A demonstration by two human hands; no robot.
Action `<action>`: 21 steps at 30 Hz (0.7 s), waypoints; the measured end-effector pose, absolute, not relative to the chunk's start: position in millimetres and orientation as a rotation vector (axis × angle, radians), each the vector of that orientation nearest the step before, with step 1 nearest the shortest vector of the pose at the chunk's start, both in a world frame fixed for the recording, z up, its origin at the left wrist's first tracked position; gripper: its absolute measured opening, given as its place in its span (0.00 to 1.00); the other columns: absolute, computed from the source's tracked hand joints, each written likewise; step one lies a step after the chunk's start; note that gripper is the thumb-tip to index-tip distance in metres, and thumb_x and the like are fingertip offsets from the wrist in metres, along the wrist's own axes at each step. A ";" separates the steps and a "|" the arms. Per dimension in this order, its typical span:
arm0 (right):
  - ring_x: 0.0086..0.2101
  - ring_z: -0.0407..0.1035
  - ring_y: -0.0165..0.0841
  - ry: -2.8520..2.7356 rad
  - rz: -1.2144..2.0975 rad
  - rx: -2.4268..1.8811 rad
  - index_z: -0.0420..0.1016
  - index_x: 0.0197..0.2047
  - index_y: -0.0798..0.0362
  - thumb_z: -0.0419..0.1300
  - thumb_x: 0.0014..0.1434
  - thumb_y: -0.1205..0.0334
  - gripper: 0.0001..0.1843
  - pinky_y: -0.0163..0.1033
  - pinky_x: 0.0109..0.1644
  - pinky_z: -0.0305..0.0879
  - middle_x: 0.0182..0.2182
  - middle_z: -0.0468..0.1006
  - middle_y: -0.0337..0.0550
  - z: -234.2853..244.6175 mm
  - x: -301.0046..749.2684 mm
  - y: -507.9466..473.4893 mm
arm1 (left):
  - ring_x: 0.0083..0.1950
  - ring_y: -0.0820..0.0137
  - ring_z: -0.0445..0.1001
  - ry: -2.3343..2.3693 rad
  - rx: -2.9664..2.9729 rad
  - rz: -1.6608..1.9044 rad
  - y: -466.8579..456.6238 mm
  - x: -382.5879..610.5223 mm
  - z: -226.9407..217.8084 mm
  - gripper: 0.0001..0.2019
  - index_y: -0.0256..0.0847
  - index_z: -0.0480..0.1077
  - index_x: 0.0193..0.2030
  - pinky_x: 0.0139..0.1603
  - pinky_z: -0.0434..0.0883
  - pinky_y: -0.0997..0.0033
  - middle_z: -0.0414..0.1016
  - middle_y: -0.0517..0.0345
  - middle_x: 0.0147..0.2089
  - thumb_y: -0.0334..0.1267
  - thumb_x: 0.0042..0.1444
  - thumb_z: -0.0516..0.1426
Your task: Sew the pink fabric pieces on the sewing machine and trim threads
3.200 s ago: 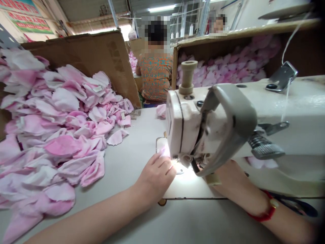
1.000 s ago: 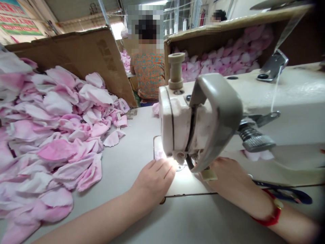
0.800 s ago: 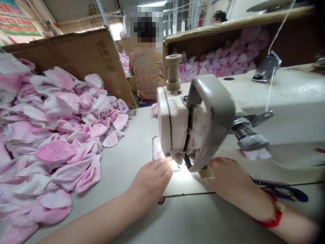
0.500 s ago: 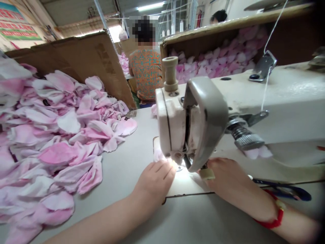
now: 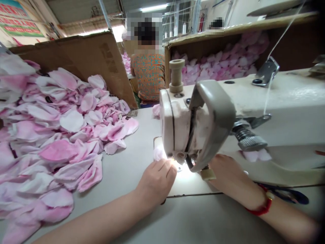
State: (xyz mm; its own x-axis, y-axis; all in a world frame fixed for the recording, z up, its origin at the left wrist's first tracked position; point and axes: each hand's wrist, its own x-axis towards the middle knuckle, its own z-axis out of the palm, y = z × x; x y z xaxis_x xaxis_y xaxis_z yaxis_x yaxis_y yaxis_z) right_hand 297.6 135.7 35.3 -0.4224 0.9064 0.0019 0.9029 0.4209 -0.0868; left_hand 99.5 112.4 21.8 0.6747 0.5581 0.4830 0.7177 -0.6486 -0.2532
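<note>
Where your hands rest: on the white bed of the sewing machine (image 5: 175, 125), either side of its head as seen in the head view, with the presser foot (image 5: 180, 157) between them.

Left hand (image 5: 156, 181): you have it lying flat and open, fingers together, with the fingertips on or just against the fabric and close to the brightly lit needle area; it is not pinching anything.

Right hand (image 5: 228, 173): it sits beyond the machine head, reaching in toward the foot beside a small cream-coloured piece (image 5: 208, 174). Its fingertips are hidden behind the head, so you cannot tell whether they hold anything.

Thing at hand: the pink fabric piece (image 5: 159, 153) lies ahead of your left hand, just left of the foot. Your left hand is the nearer one. Its long axis cannot be told, as the machine head hides part of it.

Around you: a pile of pink petal-shaped fabric pieces (image 5: 56, 135) heaps up left of your left hand on the tabletop (image 5: 122, 169), backed by a cardboard carton (image 5: 83, 64). Blue-handled scissors (image 5: 286, 196) lie beyond your right wrist, which wears a red bracelet (image 5: 264, 206).
</note>
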 end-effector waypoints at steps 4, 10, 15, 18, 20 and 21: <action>0.23 0.67 0.32 -2.600 0.024 -1.634 0.68 0.23 0.52 0.45 0.56 0.63 0.15 0.35 0.25 0.52 0.19 0.72 0.42 37.3 297.9 135.6 | 0.31 0.67 0.70 -0.962 -2.448 -0.519 116.0 99.4 21.8 0.13 0.33 0.62 0.37 0.29 0.67 0.68 0.71 0.51 0.30 0.25 0.58 0.38; 0.22 0.67 0.36 -2.527 -0.211 -1.786 0.71 0.25 0.53 0.45 0.58 0.61 0.17 0.37 0.23 0.51 0.16 0.70 0.46 38.8 305.8 144.9 | 0.29 0.70 0.69 -0.964 -2.500 -0.564 115.5 98.3 23.4 0.11 0.33 0.61 0.39 0.31 0.69 0.69 0.70 0.54 0.29 0.26 0.59 0.40; 0.25 0.68 0.40 -2.501 -0.290 -1.788 0.72 0.30 0.56 0.43 0.59 0.55 0.21 0.39 0.24 0.53 0.20 0.72 0.52 37.9 310.6 149.0 | 0.34 0.70 0.70 -0.967 -2.574 -0.574 113.7 96.2 23.9 0.10 0.32 0.61 0.42 0.37 0.70 0.69 0.71 0.53 0.32 0.27 0.60 0.40; 0.25 0.69 0.39 -2.487 -0.271 -1.799 0.72 0.28 0.55 0.43 0.58 0.54 0.21 0.39 0.25 0.54 0.22 0.73 0.51 35.4 311.1 149.7 | 0.34 0.69 0.70 -0.967 -2.551 -0.554 115.4 96.4 25.0 0.11 0.32 0.61 0.41 0.37 0.70 0.69 0.71 0.52 0.32 0.27 0.60 0.39; 0.25 0.69 0.39 -2.479 -0.251 -1.827 0.72 0.28 0.55 0.44 0.58 0.54 0.20 0.39 0.25 0.54 0.22 0.74 0.50 33.5 311.0 150.6 | 0.34 0.69 0.70 -0.964 -2.556 -0.543 116.7 97.2 25.5 0.11 0.31 0.61 0.40 0.37 0.70 0.69 0.71 0.52 0.32 0.27 0.60 0.40; 0.26 0.69 0.40 -2.470 -0.246 -1.842 0.72 0.28 0.55 0.44 0.58 0.54 0.19 0.39 0.25 0.54 0.23 0.74 0.50 32.7 311.0 151.3 | 0.34 0.69 0.70 -0.959 -2.562 -0.539 117.1 97.6 25.5 0.11 0.31 0.61 0.40 0.37 0.70 0.68 0.70 0.52 0.31 0.26 0.60 0.40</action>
